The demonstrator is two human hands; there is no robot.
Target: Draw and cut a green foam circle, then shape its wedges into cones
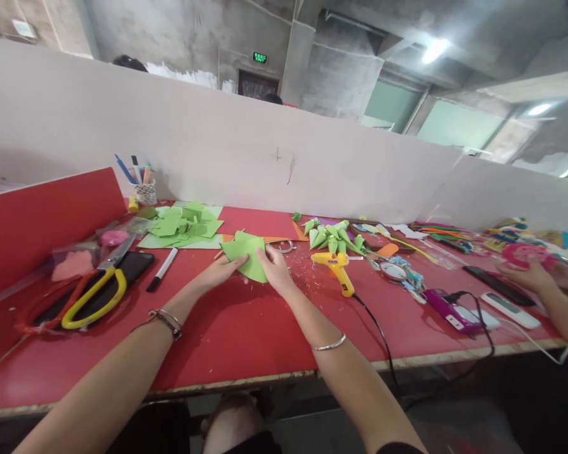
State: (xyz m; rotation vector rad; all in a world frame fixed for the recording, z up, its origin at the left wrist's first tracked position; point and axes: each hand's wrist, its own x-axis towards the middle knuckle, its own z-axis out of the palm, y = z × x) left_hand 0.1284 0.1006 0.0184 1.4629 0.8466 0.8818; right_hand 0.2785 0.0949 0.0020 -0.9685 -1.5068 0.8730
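Between my two hands is a piece of green paper [252, 252] with a curved lower edge, held above the red table. My left hand [221, 270] pinches its left side. On its right side my right hand [274, 268] grips it with the thumb on top. Behind it lie orange strips and a small ring-shaped thing [286, 246]. A yellow glue gun [338, 268] rests to the right of my right hand. Beyond the gun sits a pile of green paper cones [334, 236]. Loose green paper pieces [184, 224] are heaped at the back left.
Large scissors [116, 296] with red and yellow handles lie at left over a dark phone [139, 261], beside a marker [161, 270]. A pen cup [146, 191] stands behind. At right are a purple power strip [454, 312], cables, and another person's hand [530, 274] holding something pink.
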